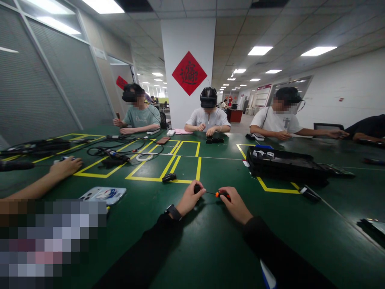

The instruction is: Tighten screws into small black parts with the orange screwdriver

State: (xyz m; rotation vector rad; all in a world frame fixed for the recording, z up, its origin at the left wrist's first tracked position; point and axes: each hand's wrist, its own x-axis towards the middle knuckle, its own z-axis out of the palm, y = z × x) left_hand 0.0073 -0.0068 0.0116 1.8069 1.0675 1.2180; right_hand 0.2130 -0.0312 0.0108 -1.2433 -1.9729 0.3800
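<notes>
My left hand (189,198) is closed on a small black part (197,188), mostly covered by the fingers. In my right hand (236,205) is a screwdriver (225,195) with a black and orange handle, gripped between thumb and fingers. Its thin shaft points left and its tip meets or nearly meets the black part; the exact contact is too small to make out. Both hands are just above the green table (207,245). A small black piece (169,178) lies beyond my left hand.
A long black housing (288,165) lies at the right, near another black piece (309,193). A phone (104,195) and a co-worker's hand (66,165) are at the left. Cables (111,153) spread farther back. Several people sit around the table.
</notes>
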